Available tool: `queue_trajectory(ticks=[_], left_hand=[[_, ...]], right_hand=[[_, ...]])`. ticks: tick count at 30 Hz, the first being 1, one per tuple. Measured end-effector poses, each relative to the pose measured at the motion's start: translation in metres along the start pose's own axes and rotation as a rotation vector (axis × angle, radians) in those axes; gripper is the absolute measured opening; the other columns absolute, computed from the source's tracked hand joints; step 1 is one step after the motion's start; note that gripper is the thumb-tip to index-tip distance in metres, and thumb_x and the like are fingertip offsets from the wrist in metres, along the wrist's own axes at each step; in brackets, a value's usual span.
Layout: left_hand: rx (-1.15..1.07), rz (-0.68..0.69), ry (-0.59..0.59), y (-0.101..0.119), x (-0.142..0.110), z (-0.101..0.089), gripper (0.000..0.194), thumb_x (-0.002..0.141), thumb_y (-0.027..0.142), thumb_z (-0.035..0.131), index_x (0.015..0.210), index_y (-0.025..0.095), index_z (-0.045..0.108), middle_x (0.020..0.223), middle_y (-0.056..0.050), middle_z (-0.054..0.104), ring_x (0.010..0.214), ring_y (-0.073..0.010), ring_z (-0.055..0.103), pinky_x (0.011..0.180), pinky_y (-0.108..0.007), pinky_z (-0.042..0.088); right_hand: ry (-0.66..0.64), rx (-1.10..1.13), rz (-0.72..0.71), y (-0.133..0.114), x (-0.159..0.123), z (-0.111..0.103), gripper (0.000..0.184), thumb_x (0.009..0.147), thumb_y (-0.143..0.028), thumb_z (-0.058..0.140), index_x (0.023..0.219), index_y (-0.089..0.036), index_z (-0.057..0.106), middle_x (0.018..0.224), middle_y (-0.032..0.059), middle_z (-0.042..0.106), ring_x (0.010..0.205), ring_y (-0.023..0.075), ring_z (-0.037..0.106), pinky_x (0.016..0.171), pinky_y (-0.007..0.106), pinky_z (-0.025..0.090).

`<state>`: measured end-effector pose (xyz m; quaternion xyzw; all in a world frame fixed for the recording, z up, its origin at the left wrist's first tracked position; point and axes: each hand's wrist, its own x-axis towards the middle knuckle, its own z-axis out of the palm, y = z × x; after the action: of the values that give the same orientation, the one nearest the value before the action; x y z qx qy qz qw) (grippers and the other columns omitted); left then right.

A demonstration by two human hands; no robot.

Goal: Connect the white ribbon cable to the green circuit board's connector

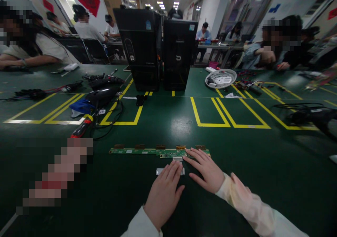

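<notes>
A long narrow green circuit board point(147, 151) with several copper tabs along its far edge lies flat on the green table in front of me. My right hand point(206, 170) rests with spread fingers on the board's right end. My left hand point(164, 193) lies flat with its fingertips on a small white flat cable point(160, 171) that leads to a connector at the board's near edge. Neither hand grips anything.
Two black computer towers point(158, 47) stand at mid-table. A white fan grille point(221, 78) lies right of them. A red-handled screwdriver point(81, 129), a black tool and cables point(102, 96) lie left. Yellow tape point(210, 114) marks the table. Other people sit around the table.
</notes>
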<state>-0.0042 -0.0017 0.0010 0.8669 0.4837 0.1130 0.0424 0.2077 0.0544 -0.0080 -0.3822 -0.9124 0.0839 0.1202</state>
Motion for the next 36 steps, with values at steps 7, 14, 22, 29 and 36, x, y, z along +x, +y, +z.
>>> queue_trajectory(ticks=[7,14,22,29,36], left_hand=[[0.012,-0.016,-0.037,0.001,0.001,-0.001,0.052,0.087,0.028,0.054,0.135,0.01,0.042,0.14,-0.013,0.047,0.129,-0.0264,0.043,0.103,-0.045,0.042],[-0.007,-0.096,0.022,0.012,0.002,0.009,0.054,0.088,0.04,0.051,0.133,0.01,0.045,0.14,-0.014,0.046,0.129,-0.028,0.041,0.104,-0.047,0.041],[-0.006,-0.168,0.075,0.022,0.007,0.012,0.052,0.09,0.042,0.046,0.131,0.009,0.048,0.138,-0.014,0.049,0.128,-0.0285,0.043,0.104,-0.047,0.041],[-0.021,-0.144,0.071,0.02,0.007,0.011,0.048,0.09,0.037,0.046,0.129,0.009,0.047,0.137,-0.015,0.05,0.128,-0.028,0.044,0.105,-0.047,0.039],[-0.07,-0.127,0.132,-0.006,-0.002,-0.012,0.049,0.094,0.032,0.04,0.14,0.017,0.033,0.141,-0.01,0.046,0.132,-0.0255,0.037,0.105,-0.048,0.039]], right_hand=[[-0.003,-0.001,0.006,-0.001,0.0,-0.001,0.054,0.088,-0.038,0.047,0.139,-0.023,0.04,0.147,0.0078,0.034,0.136,0.0261,0.026,0.109,0.05,0.027],[0.0,-0.011,0.005,-0.002,0.0,-0.001,0.053,0.088,-0.037,0.047,0.139,-0.023,0.041,0.147,0.0079,0.034,0.136,0.0256,0.026,0.109,0.049,0.027],[-0.002,-0.012,0.008,-0.001,0.001,0.001,0.055,0.086,-0.035,0.049,0.139,-0.023,0.041,0.147,0.008,0.033,0.136,0.0256,0.025,0.109,0.05,0.026],[0.003,-0.006,0.004,-0.001,0.001,0.0,0.054,0.087,-0.036,0.048,0.139,-0.022,0.041,0.147,0.0088,0.034,0.136,0.026,0.026,0.109,0.05,0.027],[0.007,-0.02,-0.003,0.001,0.0,0.003,0.054,0.088,-0.038,0.047,0.139,-0.022,0.04,0.146,0.0096,0.034,0.136,0.0265,0.026,0.108,0.05,0.027]])
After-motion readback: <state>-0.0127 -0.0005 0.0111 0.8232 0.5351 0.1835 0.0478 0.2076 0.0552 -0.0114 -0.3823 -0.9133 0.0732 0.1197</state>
